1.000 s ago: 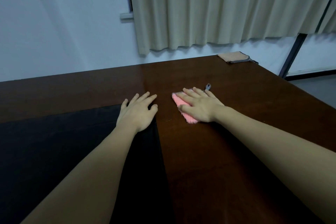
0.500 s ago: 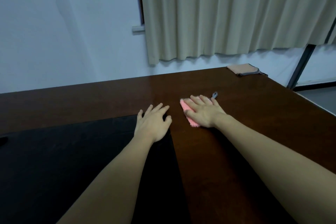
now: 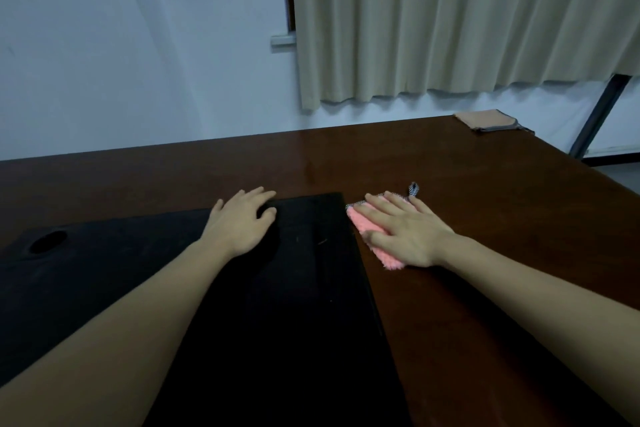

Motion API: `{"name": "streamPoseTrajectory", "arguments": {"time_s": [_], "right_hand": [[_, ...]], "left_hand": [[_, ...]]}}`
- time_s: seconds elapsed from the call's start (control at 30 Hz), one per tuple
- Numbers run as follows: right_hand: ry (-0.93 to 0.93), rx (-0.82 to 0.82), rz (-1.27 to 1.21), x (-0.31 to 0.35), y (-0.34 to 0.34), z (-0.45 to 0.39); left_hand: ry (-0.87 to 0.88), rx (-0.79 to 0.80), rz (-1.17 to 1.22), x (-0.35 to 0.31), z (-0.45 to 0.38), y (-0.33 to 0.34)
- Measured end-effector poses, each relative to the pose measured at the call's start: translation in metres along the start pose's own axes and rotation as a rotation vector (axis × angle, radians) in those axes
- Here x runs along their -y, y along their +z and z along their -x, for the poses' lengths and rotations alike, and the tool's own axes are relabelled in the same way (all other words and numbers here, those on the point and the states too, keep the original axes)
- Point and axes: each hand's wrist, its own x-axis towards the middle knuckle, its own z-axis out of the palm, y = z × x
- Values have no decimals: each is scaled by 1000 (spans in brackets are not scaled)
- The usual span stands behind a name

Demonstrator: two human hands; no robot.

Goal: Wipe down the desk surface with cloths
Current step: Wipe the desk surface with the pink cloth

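Observation:
A fluffy pink cloth (image 3: 364,222) with a small grey hanging loop lies on the dark brown desk (image 3: 485,204), just right of a black desk mat (image 3: 311,288). My right hand (image 3: 405,230) presses flat on the cloth with straight fingers and covers most of it. My left hand (image 3: 242,220) rests palm down on the mat near its far edge, fingers slightly bent, holding nothing.
A second, tan cloth (image 3: 488,120) with a grey border lies at the desk's far right corner. A dark oval thing (image 3: 47,241) shows on the mat's left part. Beige curtains (image 3: 450,17) and a white wall stand behind the desk; the desk's right edge runs diagonally.
The view has shifted, showing more of the mat. My left hand has moved left along the mat, away from its right edge. My right hand with the pink cloth stays beside that edge.

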Motion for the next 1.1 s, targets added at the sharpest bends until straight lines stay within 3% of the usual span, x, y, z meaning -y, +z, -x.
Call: {"name": "streamPoseTrajectory", "arguments": {"time_s": [0.33,0.67,1.1], "right_hand": [[180,-12,-19,-7,-20,-91],[-153,47,17,55,1,8],[91,-26,-16,37,-22,-134]], "left_hand": [[-26,-23,-19,17,-4,18],[-32,-16,-28,14,-1,17],[-19,-27,3,18,-7,18]]}}
